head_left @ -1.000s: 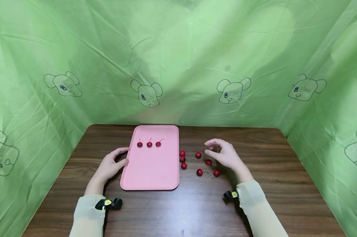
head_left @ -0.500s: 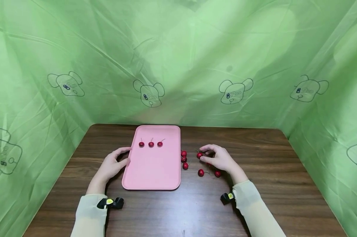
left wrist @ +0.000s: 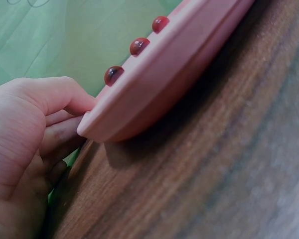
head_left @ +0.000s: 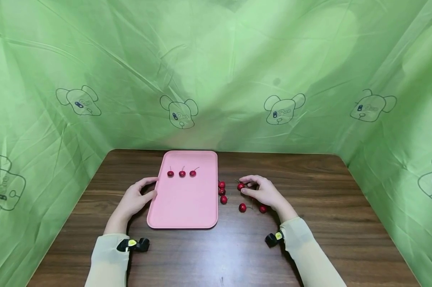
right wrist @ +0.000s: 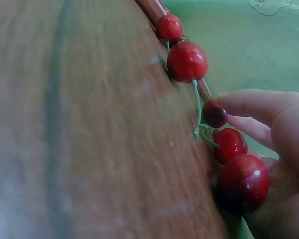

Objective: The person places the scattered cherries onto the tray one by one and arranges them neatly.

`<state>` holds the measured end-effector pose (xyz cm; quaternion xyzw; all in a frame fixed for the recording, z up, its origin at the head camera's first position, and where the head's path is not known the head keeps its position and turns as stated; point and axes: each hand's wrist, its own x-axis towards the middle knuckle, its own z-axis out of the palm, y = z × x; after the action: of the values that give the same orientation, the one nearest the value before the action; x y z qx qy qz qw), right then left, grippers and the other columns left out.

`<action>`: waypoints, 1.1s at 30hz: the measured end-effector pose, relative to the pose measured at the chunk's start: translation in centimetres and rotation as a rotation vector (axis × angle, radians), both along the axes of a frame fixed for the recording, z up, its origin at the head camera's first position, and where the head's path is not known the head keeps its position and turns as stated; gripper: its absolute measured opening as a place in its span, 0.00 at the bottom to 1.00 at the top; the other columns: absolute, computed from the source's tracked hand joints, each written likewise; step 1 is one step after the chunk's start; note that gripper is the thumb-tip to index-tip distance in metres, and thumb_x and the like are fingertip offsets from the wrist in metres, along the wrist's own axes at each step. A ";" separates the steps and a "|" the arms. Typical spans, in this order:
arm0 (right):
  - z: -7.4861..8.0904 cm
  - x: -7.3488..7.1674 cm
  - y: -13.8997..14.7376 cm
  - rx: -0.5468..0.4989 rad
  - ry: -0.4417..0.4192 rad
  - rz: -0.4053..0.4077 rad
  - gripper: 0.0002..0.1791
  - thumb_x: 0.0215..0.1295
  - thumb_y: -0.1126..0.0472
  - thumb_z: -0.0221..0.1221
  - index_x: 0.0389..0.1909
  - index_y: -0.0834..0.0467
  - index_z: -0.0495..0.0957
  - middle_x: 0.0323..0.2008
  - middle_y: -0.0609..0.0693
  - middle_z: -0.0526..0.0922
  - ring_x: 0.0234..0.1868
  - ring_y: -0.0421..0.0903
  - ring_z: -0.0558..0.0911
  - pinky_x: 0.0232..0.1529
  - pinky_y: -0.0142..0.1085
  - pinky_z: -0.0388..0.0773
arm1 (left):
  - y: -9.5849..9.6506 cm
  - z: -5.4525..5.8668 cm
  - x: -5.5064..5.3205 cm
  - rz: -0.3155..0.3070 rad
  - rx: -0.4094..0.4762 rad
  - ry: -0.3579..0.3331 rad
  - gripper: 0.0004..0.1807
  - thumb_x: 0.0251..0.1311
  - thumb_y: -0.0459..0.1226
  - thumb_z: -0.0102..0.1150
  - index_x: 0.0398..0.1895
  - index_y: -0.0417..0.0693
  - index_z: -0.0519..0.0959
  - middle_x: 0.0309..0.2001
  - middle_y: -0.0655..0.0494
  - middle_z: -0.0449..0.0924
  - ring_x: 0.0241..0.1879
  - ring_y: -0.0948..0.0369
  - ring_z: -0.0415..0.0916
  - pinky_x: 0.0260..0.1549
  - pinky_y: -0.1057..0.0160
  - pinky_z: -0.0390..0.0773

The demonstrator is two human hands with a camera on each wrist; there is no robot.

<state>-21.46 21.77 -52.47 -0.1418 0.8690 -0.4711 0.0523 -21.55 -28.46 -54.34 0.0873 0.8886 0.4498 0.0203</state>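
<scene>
At the left edge of a pink tray [head_left: 185, 207], my left hand [head_left: 133, 199] holds the rim with thumb and fingers. In the left wrist view the thumb lies at the rim of the tray [left wrist: 154, 84]. Three cherries with stems, one of them the middle cherry [head_left: 182, 173], stand in a row in the tray's upper part. Right of the tray, my right hand [head_left: 264, 193] pinches a cherry [head_left: 240, 186] between thumb and fingertips. That dark cherry [right wrist: 215, 113] shows at the fingertips in the right wrist view. Another cherry lies mostly hidden beneath the hand.
Three cherries, the lowest a cherry [head_left: 223, 199], lie against the tray's right side. A loose cherry [head_left: 242, 207] and another cherry [head_left: 262, 209] lie nearer the front. The brown wooden table [head_left: 216, 259] is walled by green cloth [head_left: 216, 79].
My right hand has come down and left onto a cherry, and its thumb and fingers have closed round it. The left hand has stayed at the tray's edge.
</scene>
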 end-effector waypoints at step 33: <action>-0.3 0.1 -0.5 0.048 0.042 -0.006 0.16 0.71 0.60 0.74 0.58 0.53 0.89 0.52 0.50 0.88 0.54 0.50 0.83 0.60 0.49 0.79 | 0.2 0.2 -0.1 -0.004 -0.014 0.019 0.27 0.73 0.34 0.67 0.74 0.47 0.78 0.70 0.42 0.80 0.75 0.43 0.70 0.75 0.39 0.65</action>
<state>-21.33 21.26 -52.72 -0.1479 0.8814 -0.4471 0.0360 -21.64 -28.30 -54.14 0.0931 0.8917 0.4428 0.0132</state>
